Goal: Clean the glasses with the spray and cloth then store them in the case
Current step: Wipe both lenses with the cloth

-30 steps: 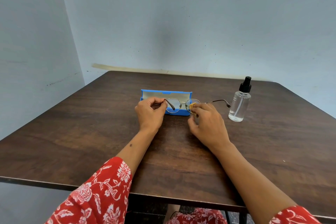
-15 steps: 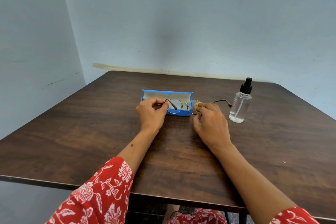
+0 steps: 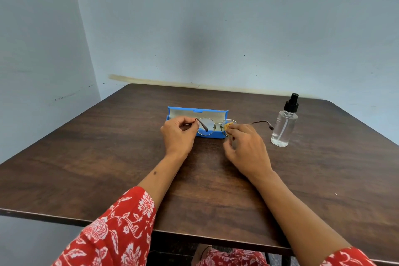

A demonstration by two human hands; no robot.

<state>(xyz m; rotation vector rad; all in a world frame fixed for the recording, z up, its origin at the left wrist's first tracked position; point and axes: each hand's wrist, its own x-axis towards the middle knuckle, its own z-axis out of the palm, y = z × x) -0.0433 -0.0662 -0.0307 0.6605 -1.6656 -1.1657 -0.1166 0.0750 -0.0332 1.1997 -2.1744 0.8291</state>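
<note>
While the left hand (image 3: 178, 136) pinches the left temple of the glasses (image 3: 207, 126), right hand (image 3: 246, 149) pinches a small yellow cloth (image 3: 228, 125) onto the right lens. Head view: glasses held between both hands, just in front of the open blue case (image 3: 194, 113), right temple sticking out toward the spray bottle (image 3: 284, 124), which stands upright near right hand on the wooden table (image 3: 108, 157).
</note>
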